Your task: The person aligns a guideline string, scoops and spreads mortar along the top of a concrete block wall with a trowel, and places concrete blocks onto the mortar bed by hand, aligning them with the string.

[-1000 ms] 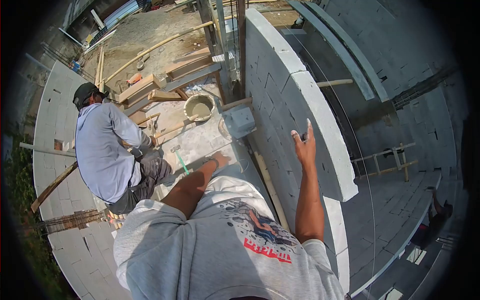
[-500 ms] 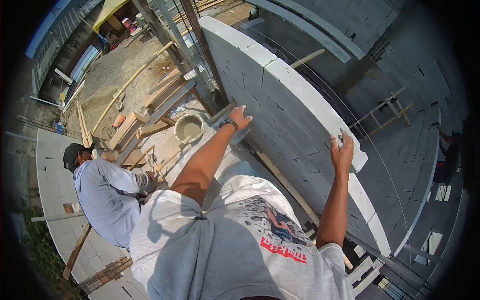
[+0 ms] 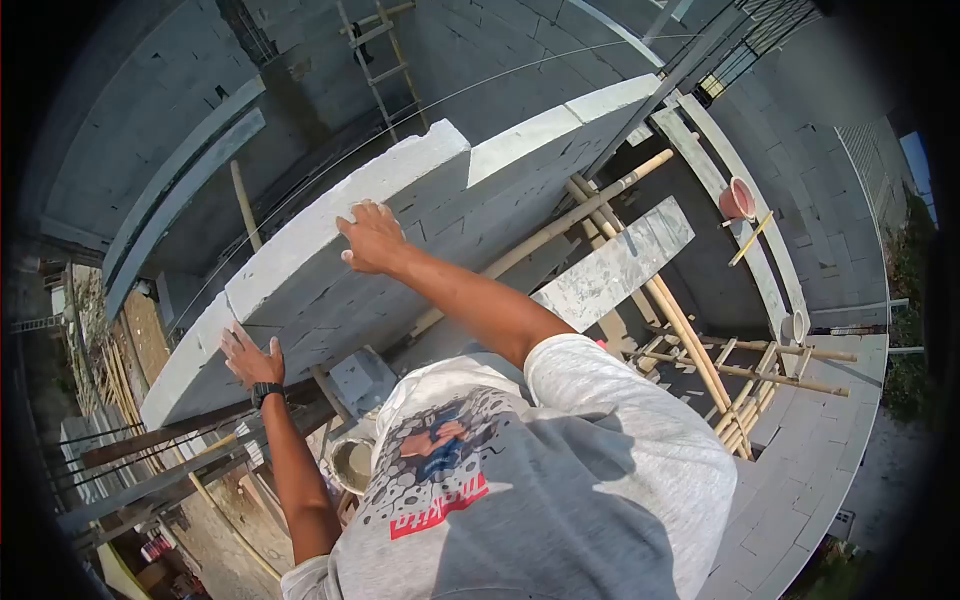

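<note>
Head view: block wall [image 3: 440,212], pale-topped; grey-faced, thinly jointed; stepped, slightly rough-edged

Open-air building site, strong sunlight: grey block walls [image 3: 150,120] lie in shade at upper left, a ladder-like frame [image 3: 388,73] upright at top centre, and a paler block wall [image 3: 810,480] runs sunlit down the lower right. Pole scaffolding [image 3: 690,345] crosses the right half. Sandy ground [image 3: 250,510] visible far below at lower left; greenery [image 3: 905,260] at the right edge, partly dark.
</note>
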`<action>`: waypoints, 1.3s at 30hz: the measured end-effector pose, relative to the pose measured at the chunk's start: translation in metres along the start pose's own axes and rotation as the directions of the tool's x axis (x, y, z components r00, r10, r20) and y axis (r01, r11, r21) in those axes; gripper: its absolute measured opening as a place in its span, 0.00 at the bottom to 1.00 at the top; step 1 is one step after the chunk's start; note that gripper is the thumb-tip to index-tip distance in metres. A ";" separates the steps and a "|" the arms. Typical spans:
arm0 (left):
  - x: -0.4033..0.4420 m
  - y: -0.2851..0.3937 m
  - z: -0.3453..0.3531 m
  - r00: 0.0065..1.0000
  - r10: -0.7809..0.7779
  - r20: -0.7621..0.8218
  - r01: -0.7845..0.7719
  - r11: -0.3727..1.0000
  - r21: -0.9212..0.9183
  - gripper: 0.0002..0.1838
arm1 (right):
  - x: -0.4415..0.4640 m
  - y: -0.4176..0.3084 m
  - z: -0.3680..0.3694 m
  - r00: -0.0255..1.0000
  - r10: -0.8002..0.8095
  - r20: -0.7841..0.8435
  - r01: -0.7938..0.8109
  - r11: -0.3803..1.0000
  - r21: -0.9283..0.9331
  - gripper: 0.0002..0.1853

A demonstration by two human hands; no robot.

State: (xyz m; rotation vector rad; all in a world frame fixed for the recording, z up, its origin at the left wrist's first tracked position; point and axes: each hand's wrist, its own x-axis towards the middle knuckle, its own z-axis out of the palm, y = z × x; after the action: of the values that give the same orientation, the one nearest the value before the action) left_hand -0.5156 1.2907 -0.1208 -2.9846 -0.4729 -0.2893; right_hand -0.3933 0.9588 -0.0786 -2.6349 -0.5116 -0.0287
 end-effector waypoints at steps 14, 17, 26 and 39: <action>-0.009 0.001 0.007 1.000 -0.019 0.001 0.019 0.985 -0.169 0.59 | -0.007 -0.023 0.019 0.994 0.106 0.007 -0.106 0.994 -0.002 0.38; -0.008 -0.007 0.016 0.999 -0.016 -0.027 0.007 0.956 -0.293 0.59 | -0.007 -0.029 0.019 0.994 0.105 0.024 -0.104 0.993 -0.048 0.40; -0.008 -0.014 0.021 1.000 -0.008 -0.028 -0.002 0.938 -0.348 0.59 | 0.000 -0.036 0.026 0.996 0.084 0.032 -0.081 0.992 -0.093 0.41; 0.000 -0.007 0.014 0.999 0.023 -0.036 -0.034 0.945 -0.324 0.57 | -0.001 -0.040 0.024 0.995 0.068 0.067 -0.053 0.977 -0.208 0.43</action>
State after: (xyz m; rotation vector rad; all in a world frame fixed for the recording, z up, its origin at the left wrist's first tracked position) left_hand -0.5159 1.2996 -0.1344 -3.2964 -0.4140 -0.4531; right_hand -0.4105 1.0022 -0.0833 -2.8622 -0.4751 0.0369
